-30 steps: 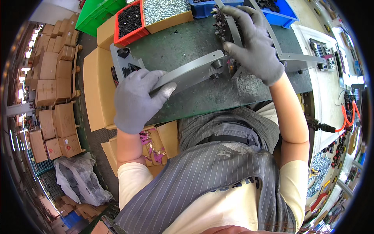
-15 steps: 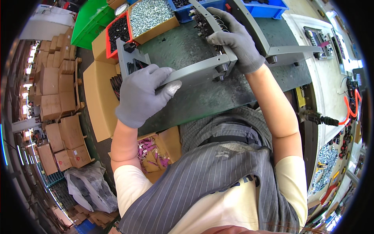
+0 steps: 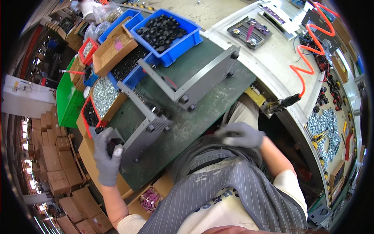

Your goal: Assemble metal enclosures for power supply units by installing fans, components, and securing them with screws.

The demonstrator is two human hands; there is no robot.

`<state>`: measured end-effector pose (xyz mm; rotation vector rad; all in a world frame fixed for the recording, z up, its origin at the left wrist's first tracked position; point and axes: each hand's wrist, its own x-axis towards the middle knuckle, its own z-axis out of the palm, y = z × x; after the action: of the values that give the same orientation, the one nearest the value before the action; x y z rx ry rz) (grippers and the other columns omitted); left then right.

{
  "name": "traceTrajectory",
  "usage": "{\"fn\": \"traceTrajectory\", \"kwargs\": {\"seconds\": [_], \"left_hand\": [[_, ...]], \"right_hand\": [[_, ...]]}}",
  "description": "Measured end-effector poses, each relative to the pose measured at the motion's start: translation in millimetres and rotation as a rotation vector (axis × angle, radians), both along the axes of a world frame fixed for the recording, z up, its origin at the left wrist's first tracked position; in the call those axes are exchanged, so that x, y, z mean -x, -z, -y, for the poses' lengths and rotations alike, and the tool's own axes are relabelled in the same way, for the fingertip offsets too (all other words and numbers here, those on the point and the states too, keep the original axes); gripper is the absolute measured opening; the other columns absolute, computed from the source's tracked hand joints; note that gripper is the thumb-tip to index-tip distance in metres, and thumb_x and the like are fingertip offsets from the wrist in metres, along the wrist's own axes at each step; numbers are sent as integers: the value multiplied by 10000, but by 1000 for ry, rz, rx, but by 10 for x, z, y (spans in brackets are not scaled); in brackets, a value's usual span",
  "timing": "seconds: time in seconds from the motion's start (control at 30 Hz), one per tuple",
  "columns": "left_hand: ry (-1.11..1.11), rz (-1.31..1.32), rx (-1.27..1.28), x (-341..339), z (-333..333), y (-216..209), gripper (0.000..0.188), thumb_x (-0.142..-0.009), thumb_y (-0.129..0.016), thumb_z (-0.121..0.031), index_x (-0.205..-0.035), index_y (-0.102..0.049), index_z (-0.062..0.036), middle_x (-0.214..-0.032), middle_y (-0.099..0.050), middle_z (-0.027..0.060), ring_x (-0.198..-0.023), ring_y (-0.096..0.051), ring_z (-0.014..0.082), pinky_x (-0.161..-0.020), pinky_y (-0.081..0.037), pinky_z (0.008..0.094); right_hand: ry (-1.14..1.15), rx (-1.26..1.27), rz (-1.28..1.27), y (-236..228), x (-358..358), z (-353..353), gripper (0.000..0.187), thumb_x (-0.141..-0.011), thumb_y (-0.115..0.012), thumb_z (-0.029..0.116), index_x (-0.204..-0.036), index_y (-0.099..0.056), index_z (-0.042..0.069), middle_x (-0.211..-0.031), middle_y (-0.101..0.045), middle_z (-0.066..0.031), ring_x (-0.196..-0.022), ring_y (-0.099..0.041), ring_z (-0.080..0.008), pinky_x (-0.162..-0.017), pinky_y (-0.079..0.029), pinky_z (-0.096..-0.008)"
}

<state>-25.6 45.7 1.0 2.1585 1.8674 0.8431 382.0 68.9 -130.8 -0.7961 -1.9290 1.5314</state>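
Two grey metal frames on the desk: left hand [image 3: 107,163] at the near frame [image 3: 144,139], right hand [image 3: 244,135] above the lap

Near frame sits toward the left of the dark green desk [image 3: 202,119], black feet on its front plate, dark parts along its inner side. Left hand, grey-gloved, is at this frame's left end; its fingers [image 3: 102,139] and thumb are parted around the end. Cannot tell if they grip firmly or just rest there.

Right hand, also gloved, is off both frames, near the desk edge. Its fingers [image 3: 230,130] look loosely bent but blurred; cannot tell whether they are clenched on something or released.

Far frame [image 3: 206,80] lies to the right of the near one, well apart from both hands, black feet on its plate too.

Behind the frames: blue bin [image 3: 171,57] of black round parts, second blue bin [image 3: 136,79] of small black pieces, cardboard box [image 3: 116,108] of silvery fasteners, red bin [image 3: 103,124] of black bits. Green crate [image 3: 64,103] at the far left. Open carton [image 3: 163,185] with purple pieces below the desk edge.

Right side: pale side table [image 3: 286,58] with a dark slotted tray [image 3: 243,29]; black-handled tool [image 3: 287,101] on an orange coiled hose [image 3: 299,58] at its near edge.
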Motion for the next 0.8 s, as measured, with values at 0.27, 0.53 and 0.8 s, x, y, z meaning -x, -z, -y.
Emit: {"fn": "traceTrajectory", "kwargs": {"seconds": [0.27, 0.53, 0.8], "left_hand": [[417, -200, -67, -1040, -1020, -462, 397, -774, -624, -276, -1107, -582, -65, -1116, -552, 165, -1000, -552, 312, -863, -438, 390], [503, -375, 273, -1988, -1407, 65, 468, -873, -518, -273, -1263, -390, -49, -1079, -551, 238, -981, -553, 383, -846, -435, 433], [469, -335, 463, -1605, -1210, -64, 399, -860, -500, -337, -1149, -469, -64, -973, -601, 208, -908, -583, 361, -786, -445, 444]], "right_hand": [[459, 210, -61, -342, -2507, -222, 389, -821, -607, 281, -1026, -602, -49, -908, -651, -135, -665, -622, -174, -592, -502, -265], [1037, 435, 192, 51, -1523, -2048, 432, -886, -492, 359, -1155, -443, 25, -802, -612, -163, -530, -595, -195, -472, -482, -292], [934, 402, 239, 55, -1334, -2410, 275, -859, -527, 258, -961, -532, 3, -595, -579, -114, -435, -581, -215, -382, -439, -323]]}}
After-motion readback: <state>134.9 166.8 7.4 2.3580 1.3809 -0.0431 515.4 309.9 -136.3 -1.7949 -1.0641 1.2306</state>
